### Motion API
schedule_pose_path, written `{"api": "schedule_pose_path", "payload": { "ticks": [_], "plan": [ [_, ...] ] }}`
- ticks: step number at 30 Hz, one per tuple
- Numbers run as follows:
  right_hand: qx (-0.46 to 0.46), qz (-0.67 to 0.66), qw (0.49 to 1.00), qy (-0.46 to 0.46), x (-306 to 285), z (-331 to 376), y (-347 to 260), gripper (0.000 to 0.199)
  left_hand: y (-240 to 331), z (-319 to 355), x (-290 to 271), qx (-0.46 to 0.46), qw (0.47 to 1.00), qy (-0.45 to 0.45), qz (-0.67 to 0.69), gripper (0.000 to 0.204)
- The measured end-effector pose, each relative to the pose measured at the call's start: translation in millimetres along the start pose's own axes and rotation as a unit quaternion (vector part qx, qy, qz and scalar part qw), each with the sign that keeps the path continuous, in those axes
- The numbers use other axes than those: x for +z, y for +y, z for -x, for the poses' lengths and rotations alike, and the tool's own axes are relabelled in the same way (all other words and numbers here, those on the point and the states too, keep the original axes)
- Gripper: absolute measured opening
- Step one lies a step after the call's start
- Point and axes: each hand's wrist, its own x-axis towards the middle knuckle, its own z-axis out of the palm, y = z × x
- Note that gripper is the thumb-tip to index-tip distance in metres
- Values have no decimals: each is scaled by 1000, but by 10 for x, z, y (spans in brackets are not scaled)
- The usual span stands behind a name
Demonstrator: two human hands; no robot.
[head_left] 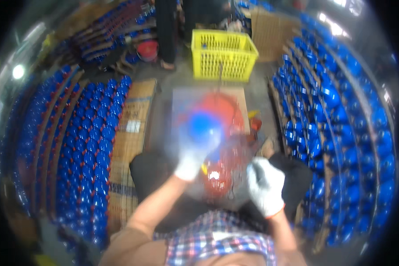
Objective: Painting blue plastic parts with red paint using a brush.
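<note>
Honestly the middle of our view is a smeary blur, so the red thing down by our lap is hard to make out. The blue ball-shaped piece looks round and glossy, held over the paint-stained board. Our gloved left hand reaches up, fingers wrapped under it. Gloved right hand hangs beside the red thing; can't tell its grip.

Blue parts crowding both sides

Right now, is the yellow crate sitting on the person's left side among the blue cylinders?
No, the yellow crate stands straight ahead beyond the paint-stained board, between the two banks of blue cylinders.
</note>
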Motion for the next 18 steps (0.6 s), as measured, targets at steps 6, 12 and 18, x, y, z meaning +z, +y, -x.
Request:
{"api": "schedule_pose_path", "payload": {
  "ticks": [6,12,18],
  "plan": [
    [46,-32,998,18,-31,-113,42,12,-161,-25,55,83,996,4,39,68],
    [11,-50,999,11,23,-94,27,15,-113,63,84,97,993,-52,42,75],
    [-1,-25,1000,-1,50,-64,25,18,-52,140,55,114,989,-75,64,77]
  ]
}}
